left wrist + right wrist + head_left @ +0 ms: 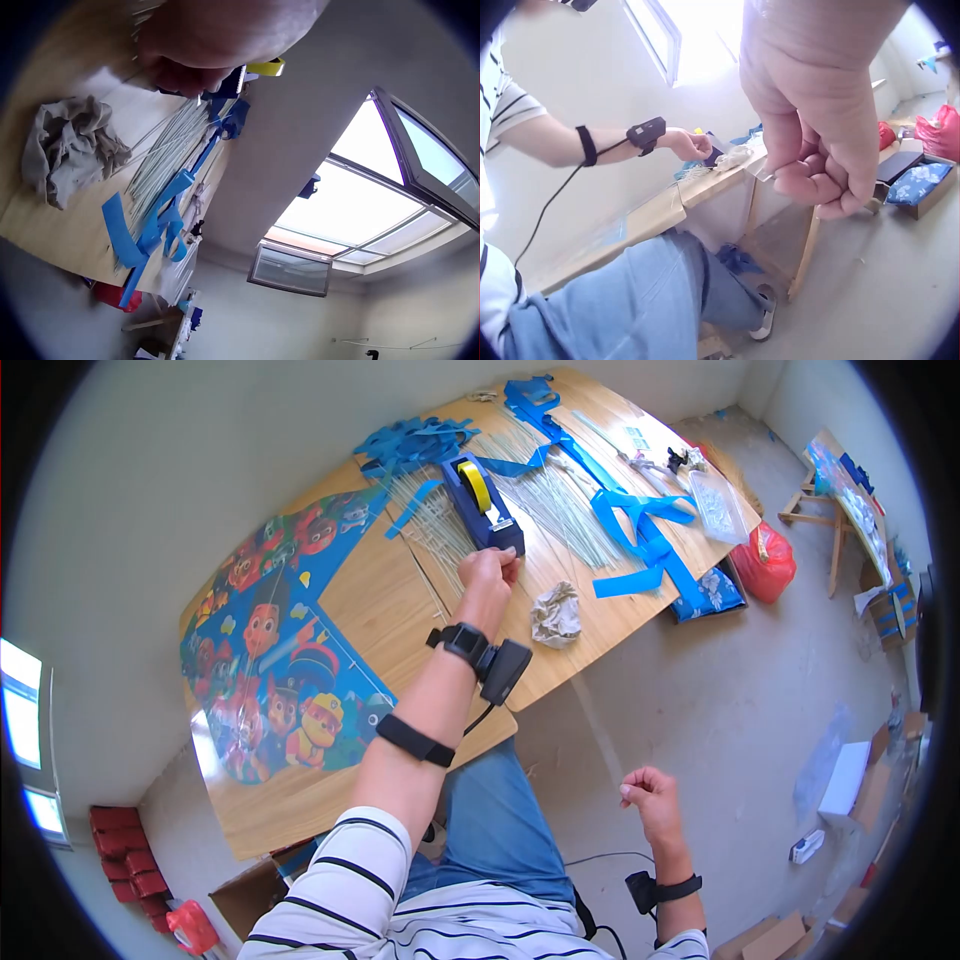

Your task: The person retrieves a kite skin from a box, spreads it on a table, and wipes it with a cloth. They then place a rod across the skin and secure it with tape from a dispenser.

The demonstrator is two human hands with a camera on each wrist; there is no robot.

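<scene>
Upper middle of the head view, the blue tape dispenser (481, 510) stands on the counter (395, 605). The left hand (487, 570), fingers curled, touches its near end; whether it pinches tape I cannot tell. The yellow tape (474, 485) is probably light, sticky and floppy, so it is best taken by its free end. The right hand (648, 792) hangs clenched at lower right; whether it holds anything is unclear.

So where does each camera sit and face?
Head: on the head, facing down at the table; left hand, right hand, sleeves show.
Left wrist: on that wrist, facing over the table to a window; hand alone shows.
Right wrist: on that wrist, hand pinching a pale strip, facing lap and left arm.
Shared: crumpled cloth, in head and left wrist.
</scene>
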